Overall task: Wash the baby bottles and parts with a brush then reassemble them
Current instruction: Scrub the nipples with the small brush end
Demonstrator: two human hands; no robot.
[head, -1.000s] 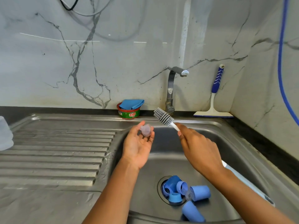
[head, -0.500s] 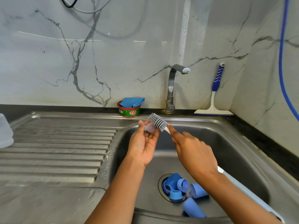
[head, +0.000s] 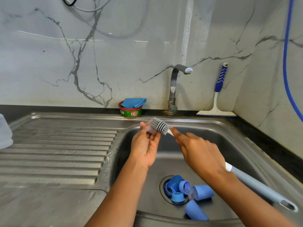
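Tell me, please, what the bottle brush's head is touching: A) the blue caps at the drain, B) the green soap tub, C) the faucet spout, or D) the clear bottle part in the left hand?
D: the grey head of the bottle brush lies against the clear bottle part pinched in the left hand.

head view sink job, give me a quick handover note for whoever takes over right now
Left hand: pinches a small clear part over the sink.
Right hand: grips the brush, index finger along the shaft, bristle head against the clear part.
Blue parts: loose in the sink, on and beside the drain.
Done: nothing shows as finished; scrubbing of the clear part is under way.
Left: finish this part, brush the blue ones, rinse, reassemble. Tap shows no water running.
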